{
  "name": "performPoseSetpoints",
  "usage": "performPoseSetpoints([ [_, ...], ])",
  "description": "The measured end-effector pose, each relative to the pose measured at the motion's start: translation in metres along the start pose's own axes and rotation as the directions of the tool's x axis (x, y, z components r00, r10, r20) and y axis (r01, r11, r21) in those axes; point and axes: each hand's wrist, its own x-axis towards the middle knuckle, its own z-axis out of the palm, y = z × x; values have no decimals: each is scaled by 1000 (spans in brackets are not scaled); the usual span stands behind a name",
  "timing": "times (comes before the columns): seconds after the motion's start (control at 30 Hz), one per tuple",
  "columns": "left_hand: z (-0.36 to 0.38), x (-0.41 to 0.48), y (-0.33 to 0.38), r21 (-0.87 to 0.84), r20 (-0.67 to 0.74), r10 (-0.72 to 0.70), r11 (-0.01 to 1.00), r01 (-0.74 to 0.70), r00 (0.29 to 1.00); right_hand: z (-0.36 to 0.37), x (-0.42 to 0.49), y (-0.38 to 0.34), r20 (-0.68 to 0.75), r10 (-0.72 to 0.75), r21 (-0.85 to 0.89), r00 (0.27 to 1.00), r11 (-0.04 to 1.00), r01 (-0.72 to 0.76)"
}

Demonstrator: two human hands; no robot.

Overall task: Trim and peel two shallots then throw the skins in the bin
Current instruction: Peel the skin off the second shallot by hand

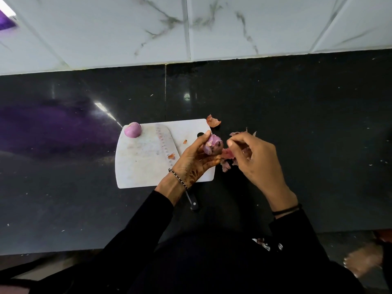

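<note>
A peeled purple shallot (132,129) sits on the far left corner of the white cutting board (144,166). My left hand (194,158) grips a second shallot (212,144) over the board's right edge, loose skin still hanging from it. Just right of it, my right hand (252,158) pinches a strip of that skin between thumb and fingers. Several torn skins (227,160) lie on the dark counter under and between my hands. Another skin piece (213,120) lies beyond the board's far right corner.
A broad knife blade (164,141) lies flat across the board, its black handle (193,203) sticking out under my left wrist. The black counter (307,124) ends at a white marble-tiled wall (191,28). A bare foot (360,259) shows on the floor at lower right.
</note>
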Motion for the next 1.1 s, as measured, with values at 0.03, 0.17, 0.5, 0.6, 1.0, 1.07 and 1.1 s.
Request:
performPoseSetpoints([
  [0.03, 1, 0, 0, 22, 6, -1, 1000, 1, 1000, 1, 0, -3, -20, -33, 24, 999, 999, 33],
  [0.17, 4, 1, 1, 52, 24, -11, 999, 10, 1000, 3, 1, -11, 13, -106, 65, 994, 992, 105],
  [0.5, 5, 8, -5, 100, 8, 40, 994, -40, 999, 18, 1, -14, 48, -74, -16, 996, 997, 75],
  [0.6, 3, 9, -5, 110, -36, 39, 993, -35, 999, 20, 0, -15, 47, -66, -20, 997, 998, 67],
  [1.0, 10, 4, -4, 108, -215, 69, 993, -47, 974, 37, -5, -16, -50, -117, 73, 992, 990, 121],
  [1.07, 9, 6, -2, 103, -211, 73, 993, -52, 975, 34, -6, -19, -74, -106, 62, 992, 992, 111],
  [1.1, 9, 6, -2, 98, -204, 75, 994, -56, 976, 32, -6, -20, -85, -84, 68, 993, 994, 90],
])
